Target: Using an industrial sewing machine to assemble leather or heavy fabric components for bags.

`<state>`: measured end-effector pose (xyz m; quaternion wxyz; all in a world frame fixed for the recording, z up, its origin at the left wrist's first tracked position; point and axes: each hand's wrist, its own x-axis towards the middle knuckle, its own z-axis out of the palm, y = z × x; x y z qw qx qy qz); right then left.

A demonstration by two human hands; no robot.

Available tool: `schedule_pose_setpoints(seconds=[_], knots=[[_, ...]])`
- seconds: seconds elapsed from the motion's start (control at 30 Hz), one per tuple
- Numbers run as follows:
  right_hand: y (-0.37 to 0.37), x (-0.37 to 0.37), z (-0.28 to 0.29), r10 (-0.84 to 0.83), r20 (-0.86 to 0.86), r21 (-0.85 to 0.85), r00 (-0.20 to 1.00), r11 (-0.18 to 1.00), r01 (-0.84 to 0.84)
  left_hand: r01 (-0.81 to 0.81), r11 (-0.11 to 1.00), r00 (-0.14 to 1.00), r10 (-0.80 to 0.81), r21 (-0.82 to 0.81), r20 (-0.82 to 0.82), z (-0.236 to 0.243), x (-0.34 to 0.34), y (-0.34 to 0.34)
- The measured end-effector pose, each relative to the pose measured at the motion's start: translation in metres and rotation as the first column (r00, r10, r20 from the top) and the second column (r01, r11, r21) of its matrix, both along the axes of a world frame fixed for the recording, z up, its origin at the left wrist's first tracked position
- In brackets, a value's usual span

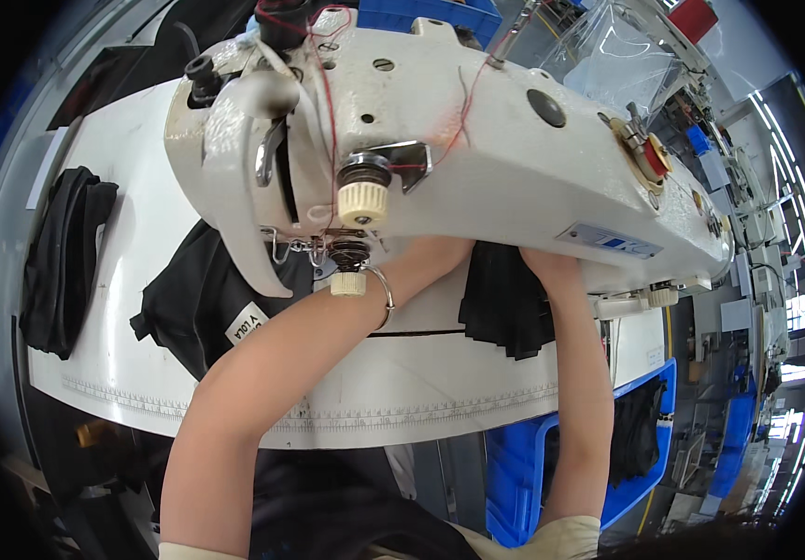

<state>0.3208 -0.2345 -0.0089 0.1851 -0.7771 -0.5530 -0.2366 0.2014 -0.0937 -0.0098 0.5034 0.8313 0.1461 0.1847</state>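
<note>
Head view. Both my forearms run up under the arm of the white industrial sewing machine (pixel 440 140); its body hides both hands, so I cannot tell whether either is clenched or released, or what it touches. Left forearm (pixel 281 373) wears a thin metal bangle (pixel 386 294) at the wrist, just below the cream tension knob (pixel 363 202). Black fabric piece (pixel 505 299) lies between the two wrists, against the right forearm (pixel 580 392). Another black garment with a white label (pixel 206 303) sits outboard of my left wrist on the white table (pixel 132 252). Red thread (pixel 328 84) crosses the machine top.
</note>
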Motion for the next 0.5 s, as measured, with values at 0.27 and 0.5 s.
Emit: schedule_pose_setpoints(seconds=[0.27, 0.5], knots=[[-0.006, -0.004, 0.008, -0.190, -0.149, -0.239, 0.970, 0.959, 0.151, 0.036, 0.994, 0.993, -0.024, -0.103, 0.115, -0.002, 0.001, 0.001], [-0.014, -0.005, -0.005, -0.107, 0.119, -0.173, 0.987, 0.977, 0.127, 0.061, 0.993, 0.993, -0.050, -0.104, 0.112, 0.000, 0.002, -0.002]])
